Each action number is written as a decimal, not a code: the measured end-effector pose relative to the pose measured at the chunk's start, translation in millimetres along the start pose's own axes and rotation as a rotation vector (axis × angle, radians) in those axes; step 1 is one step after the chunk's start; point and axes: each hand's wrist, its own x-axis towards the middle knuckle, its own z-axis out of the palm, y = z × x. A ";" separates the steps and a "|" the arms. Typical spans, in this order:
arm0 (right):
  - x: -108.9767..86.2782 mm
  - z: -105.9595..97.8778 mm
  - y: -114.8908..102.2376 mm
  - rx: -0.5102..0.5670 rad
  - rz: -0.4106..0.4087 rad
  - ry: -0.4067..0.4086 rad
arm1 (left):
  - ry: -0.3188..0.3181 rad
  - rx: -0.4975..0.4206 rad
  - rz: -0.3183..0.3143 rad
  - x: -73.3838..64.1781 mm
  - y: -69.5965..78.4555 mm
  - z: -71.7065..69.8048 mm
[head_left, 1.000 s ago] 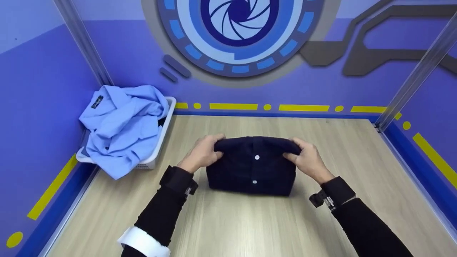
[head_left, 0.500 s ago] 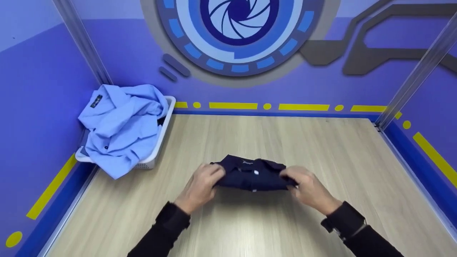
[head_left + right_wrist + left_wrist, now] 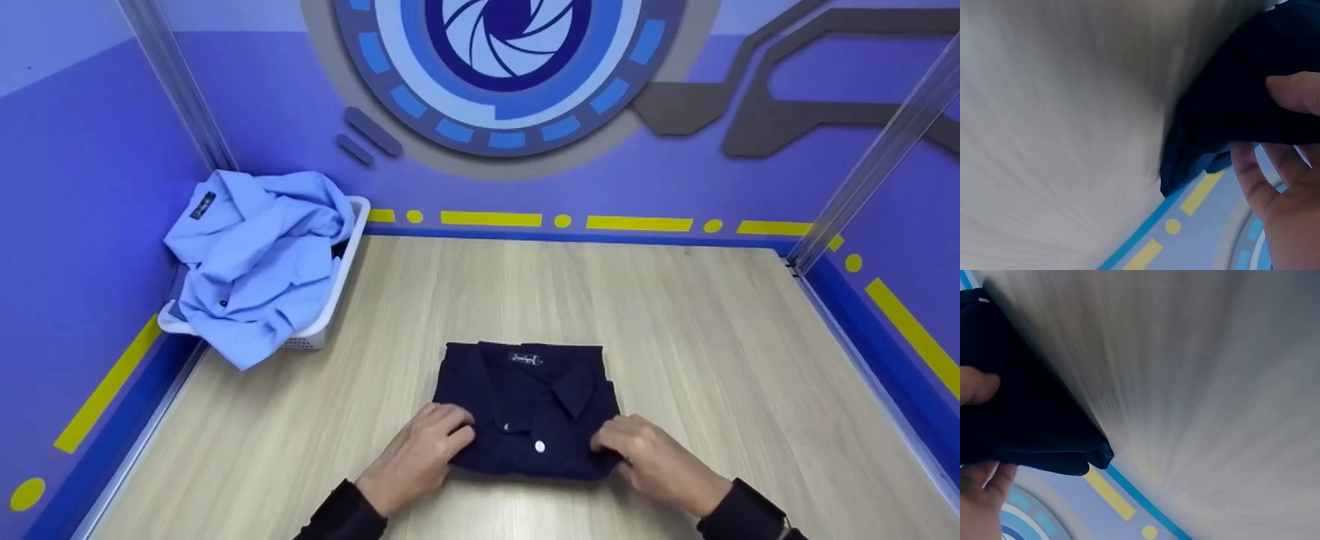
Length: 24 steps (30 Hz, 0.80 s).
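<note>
A dark navy button-up shirt [image 3: 517,397], folded into a compact rectangle, is in front of me with its collar and label facing up and its collar end toward the back wall. My left hand [image 3: 424,454] grips its left side, and my right hand [image 3: 660,461] its right side. In the left wrist view the thumb [image 3: 979,385] lies on one face of the folded shirt [image 3: 1022,394], with fingers at the other side. The right wrist view shows the same pinch, thumb [image 3: 1297,93] against the dark cloth [image 3: 1230,95]. Some fingertips are hidden by the cloth.
A white plastic basket [image 3: 341,289] stands at the back left against the walls, with a crumpled light blue shirt [image 3: 262,262] heaped in it and hanging over its front rim. Purple-blue panels [image 3: 480,199] enclose the wooden table [image 3: 712,322] at the back and sides.
Both hands have come down and toward me with the navy shirt. It has tipped from upright, buttoned front facing me, to lying back, so its collar and label now show.
</note>
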 end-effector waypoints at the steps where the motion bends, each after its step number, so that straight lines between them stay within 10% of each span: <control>1: -1.8 1.2 -1.2 0.001 -0.005 -0.011 | -0.033 0.012 -0.002 -1.7 2.6 -1.9; 7: -8.8 5.1 -4.5 0.001 -0.032 -0.060 | -0.178 0.050 -0.021 -9.4 13.9 -11.0; 17: -18.5 1.4 -9.2 0.103 0.058 -0.230 | -0.240 -0.025 -0.059 -18.7 25.2 -14.3; 24: -16.3 8.3 -7.2 0.106 0.075 -0.200 | -0.325 -0.089 -0.122 -19.3 27.9 -13.7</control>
